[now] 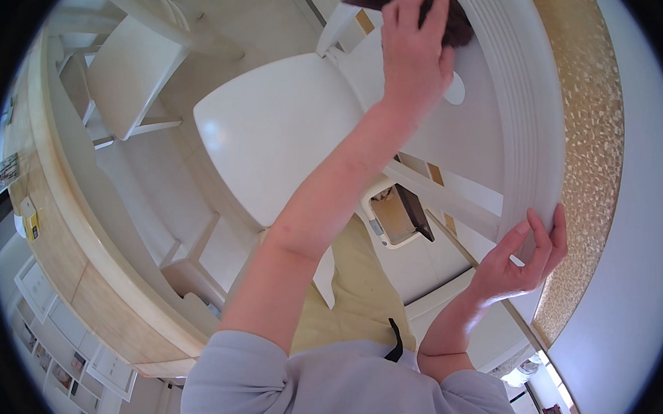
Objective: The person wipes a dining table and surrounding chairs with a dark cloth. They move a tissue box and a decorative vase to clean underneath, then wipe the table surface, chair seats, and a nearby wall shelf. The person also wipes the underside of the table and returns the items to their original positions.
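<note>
My left hand (415,54) reaches far forward and holds a dark brown cloth (459,28) against the backrest of a white chair. The cloth is partly hidden under my fingers and cut off by the upper picture edge. On the right, my right hand (523,259) grips the end of the chair's ridged top rail (519,104), thumb on one side and fingertips at the outer edge. Below my left forearm lies the smooth white chair seat (279,131). A pale oval (455,90) shows on the backrest beside my left wrist.
An open bin (398,216) with a brown lid stands on the floor near my legs. At left curves a stone-look table (102,285), bearing a small yellow box (30,226). Another white chair (133,73) is beyond. A wall with a gold mosaic band (589,119) borders the right.
</note>
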The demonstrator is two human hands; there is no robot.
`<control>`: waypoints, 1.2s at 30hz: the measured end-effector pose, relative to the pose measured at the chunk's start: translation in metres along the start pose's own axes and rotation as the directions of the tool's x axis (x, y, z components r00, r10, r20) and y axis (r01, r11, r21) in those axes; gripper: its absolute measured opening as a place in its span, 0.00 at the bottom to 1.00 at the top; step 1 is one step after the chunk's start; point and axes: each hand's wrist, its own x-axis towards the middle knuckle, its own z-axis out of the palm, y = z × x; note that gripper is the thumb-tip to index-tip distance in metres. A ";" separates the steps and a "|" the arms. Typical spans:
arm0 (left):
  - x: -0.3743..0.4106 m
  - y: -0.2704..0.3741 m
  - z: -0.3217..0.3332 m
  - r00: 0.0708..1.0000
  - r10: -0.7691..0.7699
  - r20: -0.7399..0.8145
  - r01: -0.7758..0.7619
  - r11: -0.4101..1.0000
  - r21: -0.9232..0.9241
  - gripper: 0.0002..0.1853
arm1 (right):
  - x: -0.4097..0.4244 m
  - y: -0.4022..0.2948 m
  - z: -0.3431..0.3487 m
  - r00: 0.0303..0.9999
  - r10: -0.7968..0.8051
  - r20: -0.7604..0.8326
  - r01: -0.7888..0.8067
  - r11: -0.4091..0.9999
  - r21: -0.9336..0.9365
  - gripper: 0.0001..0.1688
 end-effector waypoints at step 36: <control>0.044 0.019 -0.009 0.990 0.142 -0.029 -0.141 0.990 0.007 0.31 | -0.001 0.003 0.006 0.997 0.035 -0.067 -0.037 0.999 -0.025 0.08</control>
